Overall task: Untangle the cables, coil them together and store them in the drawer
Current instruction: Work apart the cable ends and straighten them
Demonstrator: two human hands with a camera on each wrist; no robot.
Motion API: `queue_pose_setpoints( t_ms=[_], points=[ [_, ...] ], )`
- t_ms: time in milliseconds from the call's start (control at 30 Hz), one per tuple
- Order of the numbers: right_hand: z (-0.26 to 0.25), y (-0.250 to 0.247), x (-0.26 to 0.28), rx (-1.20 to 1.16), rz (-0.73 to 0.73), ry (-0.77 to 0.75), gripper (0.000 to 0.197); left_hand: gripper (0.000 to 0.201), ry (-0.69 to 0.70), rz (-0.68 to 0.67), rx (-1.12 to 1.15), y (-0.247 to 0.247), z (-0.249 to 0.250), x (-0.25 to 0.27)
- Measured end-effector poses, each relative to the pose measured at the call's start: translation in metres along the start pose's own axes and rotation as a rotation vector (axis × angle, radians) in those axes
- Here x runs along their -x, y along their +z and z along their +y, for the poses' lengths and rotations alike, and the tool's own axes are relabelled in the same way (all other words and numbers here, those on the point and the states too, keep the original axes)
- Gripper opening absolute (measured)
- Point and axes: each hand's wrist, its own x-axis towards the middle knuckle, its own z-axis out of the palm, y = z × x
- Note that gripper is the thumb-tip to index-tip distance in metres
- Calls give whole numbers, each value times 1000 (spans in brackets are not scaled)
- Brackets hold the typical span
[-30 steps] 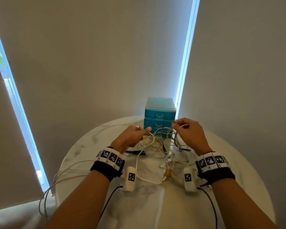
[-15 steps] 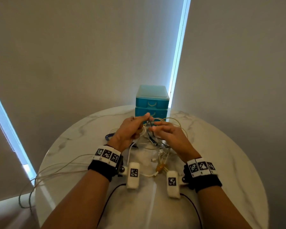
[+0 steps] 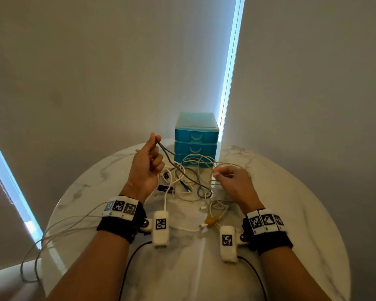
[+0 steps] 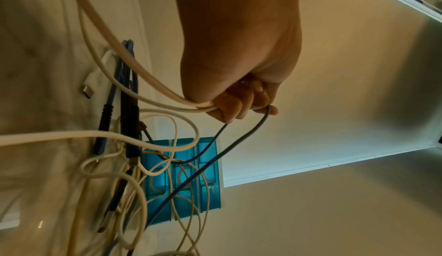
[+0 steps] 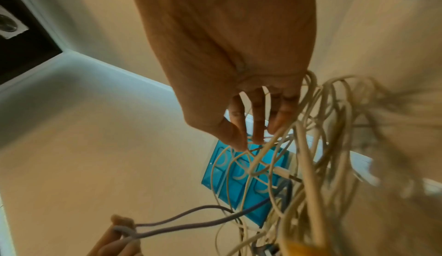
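Note:
A tangle of white, beige and dark cables [image 3: 189, 183] lies on the round marble table [image 3: 291, 213] in front of a blue three-drawer box [image 3: 195, 140], whose drawers are shut. My left hand [image 3: 155, 146] is raised left of the box and pinches a loop of the dark grey cable [image 3: 172, 161] between thumb and forefinger. In the left wrist view the left hand [image 4: 241, 108] also holds a white cable [image 4: 134, 90]. My right hand [image 3: 215, 173] is low on the right, pinching thin beige cables [image 3: 226, 165]. Those cables [image 5: 299, 156] drape over its fingers [image 5: 258, 127].
Thin white cables [image 3: 52, 231] trail over the table's left edge and hang toward the floor. A yellow connector [image 3: 211, 220] and a black plug [image 3: 165, 188] lie on the near side of the tangle. Closed blinds stand close behind the table.
The hands have come apart. My left hand has risen up and left, drawing the dark cable out of the tangle. My right hand has moved right with the thin beige cables.

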Motion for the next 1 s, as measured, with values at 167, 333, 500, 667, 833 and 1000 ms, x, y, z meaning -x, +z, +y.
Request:
queue_pose_setpoints(
  t_ms=[167, 333, 500, 667, 833, 1000],
  points=[
    [-45, 9, 10, 153, -130, -215, 4, 28, 24, 6, -74, -3, -7, -1],
    [-56, 41, -3, 761, -513, -53, 8, 40, 50, 7, -79, -7, -6, -1],
    [-65, 44, -12, 938, -453, -84, 11, 36, 67, 1, -70, -8, -3, -1],
    [-69, 40, -14, 1002, -543, 2, 22, 35, 70, 3, -51, -11, -1, 0],
    [-69, 43, -22, 855, -602, 20, 34, 33, 82, 1, -50, -10, 0, 2],
    [-68, 57, -31, 763, -464, -90, 29, 35, 79, 7, -50, -12, 1, 2]
  ],
)
